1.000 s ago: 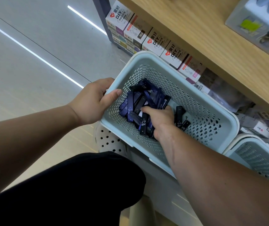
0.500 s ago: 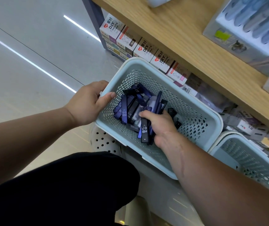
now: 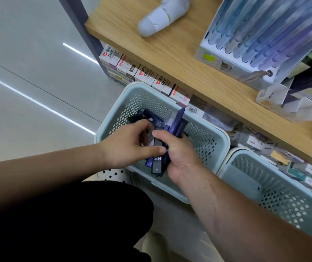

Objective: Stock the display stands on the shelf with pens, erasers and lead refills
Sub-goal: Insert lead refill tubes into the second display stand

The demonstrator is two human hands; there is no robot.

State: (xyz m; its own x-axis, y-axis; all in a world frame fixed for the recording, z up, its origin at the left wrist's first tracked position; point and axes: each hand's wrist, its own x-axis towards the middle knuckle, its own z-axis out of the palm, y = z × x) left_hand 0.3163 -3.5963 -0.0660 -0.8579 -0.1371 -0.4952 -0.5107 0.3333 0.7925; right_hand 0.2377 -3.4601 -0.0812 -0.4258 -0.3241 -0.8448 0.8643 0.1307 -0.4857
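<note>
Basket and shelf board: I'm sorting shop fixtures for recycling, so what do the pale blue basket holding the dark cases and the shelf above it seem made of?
Basket: probably moulded plastic, matte pale blue; rounded rim, even rows of holes.
Shelf board: wood or wood-look laminate, light oak tone, satin; straight grain lines show, solid or veneer cannot be told.

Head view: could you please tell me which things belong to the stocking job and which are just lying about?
Job: lead refills, gripped by right hand, pinched by left hand; refill basket; pen display stand.
Lying about: white figurine; DIY boxes; second basket.
</note>
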